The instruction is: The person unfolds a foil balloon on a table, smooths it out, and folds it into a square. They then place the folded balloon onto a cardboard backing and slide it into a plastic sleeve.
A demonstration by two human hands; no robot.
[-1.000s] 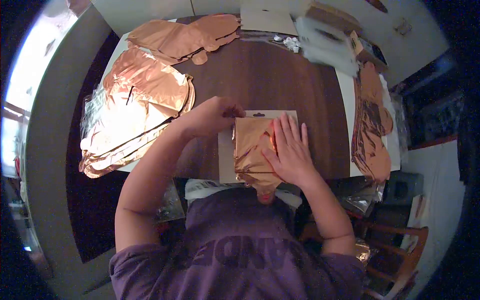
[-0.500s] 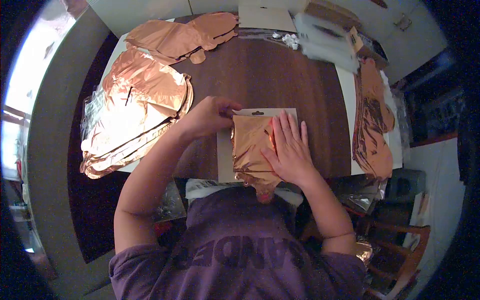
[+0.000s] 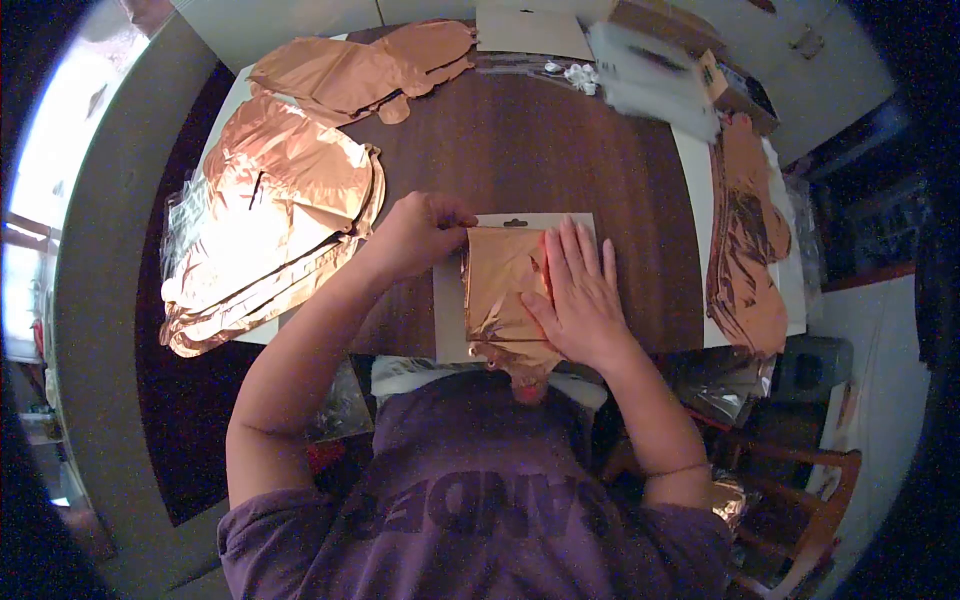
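Observation:
A copper-coloured foil balloon, folded into a rough rectangle, lies on a white card with a hanging slot at its far edge. The balloon's lower end juts past the table's near edge. My left hand is closed at the far left corner of the foil, thumb and forefinger seemingly pinching its edge; the fingertips are partly hidden. Flat on the right side of the balloon rests my right hand, fingers stretched out and thumb spread over the foil.
Copper foil balloons lie stacked at the left, far left and right of the brown table. Along the back are a white card, clear plastic bags, small white pieces and a box. A wooden chair stands at right.
My left hand has shifted very slightly at the foil's far left corner. My right hand stays flat on the balloon, and the camera view has moved a little.

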